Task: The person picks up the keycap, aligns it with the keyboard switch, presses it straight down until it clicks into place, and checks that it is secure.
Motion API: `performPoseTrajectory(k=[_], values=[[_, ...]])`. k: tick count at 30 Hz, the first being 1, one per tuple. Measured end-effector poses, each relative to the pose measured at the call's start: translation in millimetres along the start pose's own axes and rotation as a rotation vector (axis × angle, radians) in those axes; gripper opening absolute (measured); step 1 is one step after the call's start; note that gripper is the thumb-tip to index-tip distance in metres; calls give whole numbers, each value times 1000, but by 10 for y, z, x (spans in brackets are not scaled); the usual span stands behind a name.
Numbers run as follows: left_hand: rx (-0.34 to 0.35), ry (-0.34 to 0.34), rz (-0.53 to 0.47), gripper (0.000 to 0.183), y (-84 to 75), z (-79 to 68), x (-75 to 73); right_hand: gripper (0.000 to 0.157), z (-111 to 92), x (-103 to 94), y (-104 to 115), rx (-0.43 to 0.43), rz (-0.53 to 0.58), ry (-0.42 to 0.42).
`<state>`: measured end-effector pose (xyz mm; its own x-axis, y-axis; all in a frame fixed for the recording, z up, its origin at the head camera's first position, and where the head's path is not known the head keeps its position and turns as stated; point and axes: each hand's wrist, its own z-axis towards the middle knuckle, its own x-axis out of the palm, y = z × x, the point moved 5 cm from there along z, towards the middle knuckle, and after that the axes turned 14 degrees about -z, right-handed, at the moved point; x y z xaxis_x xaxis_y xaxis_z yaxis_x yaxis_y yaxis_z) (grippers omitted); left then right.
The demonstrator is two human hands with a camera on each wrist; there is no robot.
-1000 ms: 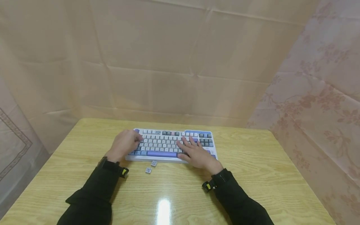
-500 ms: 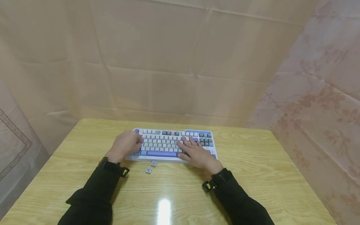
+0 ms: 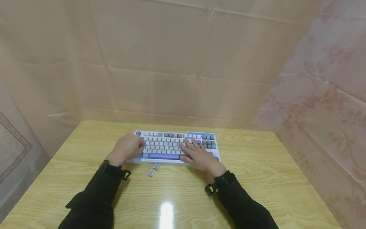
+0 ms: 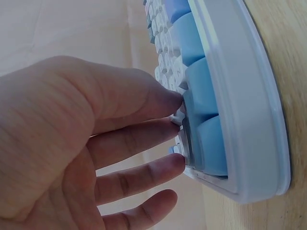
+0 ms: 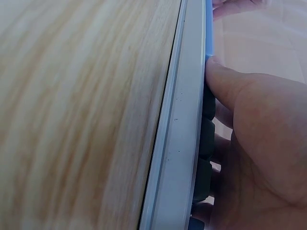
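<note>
A white keyboard (image 3: 164, 148) with white, grey, blue and purple keycaps lies near the back of the table. My left hand (image 3: 127, 148) is at its left end. In the left wrist view, the thumb and index finger pinch a small pale keycap (image 4: 179, 116) just behind the blue bottom-row keys (image 4: 201, 86); the fingers hide most of it. The other fingers are loosely bent beside the keyboard's end. My right hand (image 3: 201, 157) rests spread across the right part of the keys, its thumb near the front edge. Two small square keycaps (image 3: 155, 166) lie before the keyboard.
The yellow wood-grain table (image 3: 183, 197) carries a bright light reflection in front. A beige cloth (image 3: 160, 79) hangs behind its far edge, and a flower-patterned cloth (image 3: 323, 117) hangs at the right.
My left fingertips have shifted slightly toward the front over the keyboard's left end, covering more of the lower-left keys. The right hand and the loose keycaps stay in place.
</note>
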<state>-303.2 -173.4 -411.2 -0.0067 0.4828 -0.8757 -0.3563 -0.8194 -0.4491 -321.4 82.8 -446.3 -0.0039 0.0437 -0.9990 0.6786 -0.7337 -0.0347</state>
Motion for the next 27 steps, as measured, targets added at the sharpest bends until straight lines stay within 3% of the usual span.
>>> performPoseTrajectory(k=[9, 18, 27], values=[[-3, 23, -2, 9, -7, 3, -12, 60, 1, -26, -14, 0, 1, 3], [-29, 88, -22, 15, -25, -14, -26, 61, -7, -22, -37, 11, 11, -1], [-34, 87, -6, 9, -45, -31, -28, 61, 2, 0, -44, 11, -4, -2]])
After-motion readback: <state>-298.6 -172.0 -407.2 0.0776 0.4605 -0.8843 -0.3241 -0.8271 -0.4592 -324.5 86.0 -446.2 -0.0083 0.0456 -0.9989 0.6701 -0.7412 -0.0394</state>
